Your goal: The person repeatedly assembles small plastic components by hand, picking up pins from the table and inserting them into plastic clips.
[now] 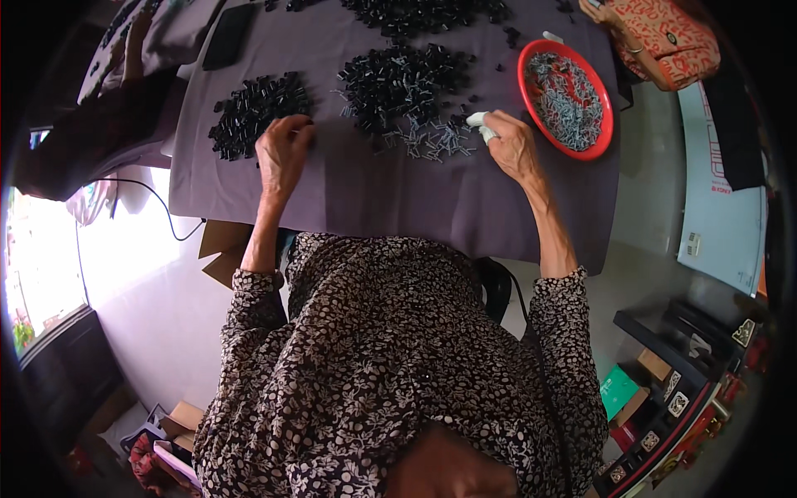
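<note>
My left hand (pixel 284 153) is over the right edge of a pile of small black pieces (pixel 249 116), its fingers curled together. Something dark shows at the fingertips, too small to name. My right hand (pixel 513 149) has white coverings on its fingertips and is bent into a pinch; whatever lies between them is hidden. It hovers right of a scatter of thin grey screw-like pins (pixel 432 139). Behind them rises a mixed heap of black pieces and grey pins (pixel 403 79). A red oval basin (pixel 608 124) full of the same pins stands right of my right hand.
More black pieces (pixel 415 15) lie at the table's far side. A dark flat object (pixel 229 37) rests at the far left of the grey cloth (pixel 374 203). Another person's patterned orange sleeve (pixel 677 41) is beyond the right corner; a cable (pixel 158 195) hangs at left.
</note>
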A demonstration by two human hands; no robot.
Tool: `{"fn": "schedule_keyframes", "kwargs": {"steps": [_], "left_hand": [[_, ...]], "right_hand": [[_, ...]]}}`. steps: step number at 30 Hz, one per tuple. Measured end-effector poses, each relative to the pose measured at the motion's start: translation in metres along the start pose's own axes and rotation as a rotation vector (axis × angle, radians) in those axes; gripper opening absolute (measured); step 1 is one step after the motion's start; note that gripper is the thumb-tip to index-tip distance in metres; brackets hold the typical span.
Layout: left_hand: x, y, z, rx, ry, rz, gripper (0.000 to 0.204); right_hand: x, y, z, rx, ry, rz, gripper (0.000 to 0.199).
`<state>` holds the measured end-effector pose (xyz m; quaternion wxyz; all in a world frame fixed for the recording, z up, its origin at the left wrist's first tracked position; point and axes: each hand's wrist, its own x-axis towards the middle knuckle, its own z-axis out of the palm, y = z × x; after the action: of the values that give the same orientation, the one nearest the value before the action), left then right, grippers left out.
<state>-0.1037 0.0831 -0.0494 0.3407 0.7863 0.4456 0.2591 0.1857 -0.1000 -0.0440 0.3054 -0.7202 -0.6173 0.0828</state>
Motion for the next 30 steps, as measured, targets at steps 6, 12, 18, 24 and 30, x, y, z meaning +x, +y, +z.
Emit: {"fn": "schedule_keyframes", "kwargs": {"steps": [6,12,18,24,30], "left_hand": [[0.006,-0.003,-0.005,0.035,0.095,0.055,0.021],[0.000,0.013,-0.002,0.028,0.124,0.085,0.019],[-0.012,0.039,0.030,-0.028,-0.019,0.227,0.013],[-0.026,0.061,0.058,-0.136,-0.212,0.314,0.012],[-0.023,0.071,0.064,-0.189,-0.275,0.296,0.012]], "right_hand": [[0.018,0.007,0.000,-0.082,-0.023,0.016,0.020],[0.017,0.017,-0.007,0.057,0.030,0.178,0.015],[0.028,-0.003,0.003,-0.077,-0.015,0.079,0.014],[0.030,0.009,0.006,-0.124,-0.008,0.136,0.014],[0.031,0.008,0.008,-0.111,-0.054,0.085,0.007]]}}
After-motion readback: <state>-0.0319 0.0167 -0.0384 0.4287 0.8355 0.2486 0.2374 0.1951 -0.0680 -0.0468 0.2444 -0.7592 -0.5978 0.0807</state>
